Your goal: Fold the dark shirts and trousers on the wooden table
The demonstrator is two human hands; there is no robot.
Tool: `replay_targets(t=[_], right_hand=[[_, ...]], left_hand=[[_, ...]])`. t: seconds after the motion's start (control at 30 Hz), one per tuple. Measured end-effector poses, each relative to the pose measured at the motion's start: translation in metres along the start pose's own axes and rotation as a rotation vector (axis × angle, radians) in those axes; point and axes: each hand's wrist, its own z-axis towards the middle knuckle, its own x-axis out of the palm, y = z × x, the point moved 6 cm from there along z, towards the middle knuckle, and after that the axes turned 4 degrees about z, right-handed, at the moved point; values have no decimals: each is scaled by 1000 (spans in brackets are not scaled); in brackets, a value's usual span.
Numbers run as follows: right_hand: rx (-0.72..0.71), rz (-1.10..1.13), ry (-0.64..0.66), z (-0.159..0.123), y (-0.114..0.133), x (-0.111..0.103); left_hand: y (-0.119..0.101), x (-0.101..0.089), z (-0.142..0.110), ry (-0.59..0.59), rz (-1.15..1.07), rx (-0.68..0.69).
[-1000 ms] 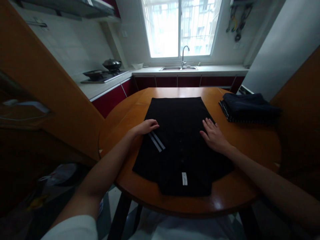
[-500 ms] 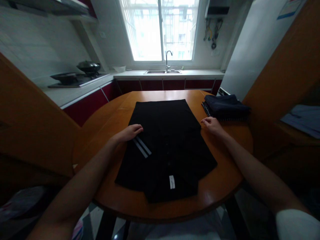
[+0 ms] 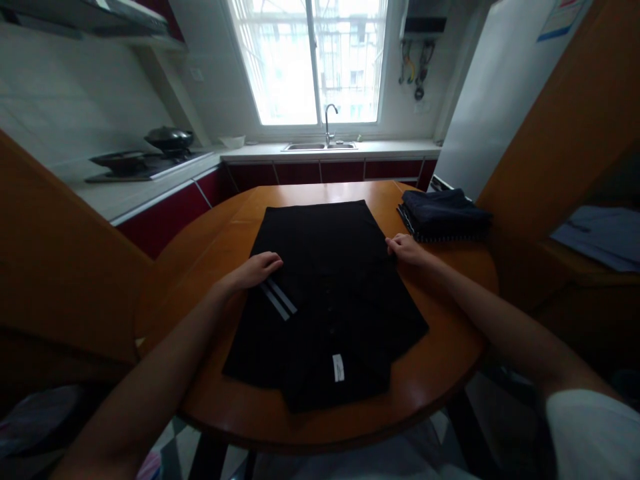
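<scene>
A black polo shirt [image 3: 320, 267] lies spread on the round wooden table [image 3: 210, 227], with its collar end and white neck label [image 3: 339, 367] towards me. Two pale stripes [image 3: 279, 299] cross it near its left side. My left hand [image 3: 257, 269] is closed over the shirt's left part, just beyond those stripes, with its fingers together on the cloth. At the shirt's right edge, my right hand [image 3: 407, 251] is closed in a pinch on the fabric. The fingertips of both hands are partly hidden.
A stack of folded dark clothes [image 3: 445, 215] sits at the table's far right. Beyond the table are a counter with a sink [image 3: 320, 146], and a stove with a covered wok [image 3: 169, 138] at the left. A white refrigerator [image 3: 487, 100] stands at the right.
My right hand has moved left from beside the shirt to its right edge and pinches it there. My left hand stays about where it was on the cloth. The view has shifted slightly.
</scene>
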Motion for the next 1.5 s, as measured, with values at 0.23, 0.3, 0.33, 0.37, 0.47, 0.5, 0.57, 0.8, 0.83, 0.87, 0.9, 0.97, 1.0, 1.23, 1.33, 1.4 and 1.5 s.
replay_targets(t=[0.23, 0.3, 0.33, 0.37, 0.47, 0.5, 0.57, 0.8, 0.83, 0.87, 0.9, 0.97, 1.0, 1.23, 1.33, 1.4, 1.5], right_hand=[[5, -107, -61, 1, -9, -8], [4, -117, -139, -2, -14, -14], [5, -96, -171, -4, -16, -15], [3, -62, -191, -5, -19, -16], [28, 44, -244, -8, -28, -15], [53, 67, -253, -8, -30, -13], [90, 97, -246, -9, -32, -10], [127, 116, -247, -14, -27, -9], [131, 124, -259, -15, -27, -10], [136, 135, -270, -15, -26, -10], [139, 148, -279, -16, -26, -11], [139, 177, -295, -17, -24, -12], [135, 190, -303, -17, -23, -12], [83, 227, -339, -17, -18, -12], [63, 228, -338, -16, -19, -11], [61, 225, -334, -16, -19, -11], [64, 231, -336, -15, -20, -11]], left_hand=[[6, -1, 0, 7, -48, 2], [14, -7, -3, 13, -83, -23], [20, -12, -5, 2, -105, -48], [27, -18, -8, -27, -129, -83], [48, -40, -19, -182, -195, -198], [55, -46, -23, -234, -211, -229], [65, -54, -29, -309, -232, -274], [57, -52, -34, -260, -246, -228], [54, -49, -33, -219, -241, -217], [52, -46, -32, -182, -240, -211], [50, -42, -31, -151, -242, -205], [47, -35, -27, -105, -244, -184], [45, -31, -25, -87, -245, -171], [33, -12, -15, 27, -210, -122], [26, -7, -13, 32, -182, -108], [21, -4, -11, 38, -174, -99], [14, 1, -10, 68, -189, -90]])
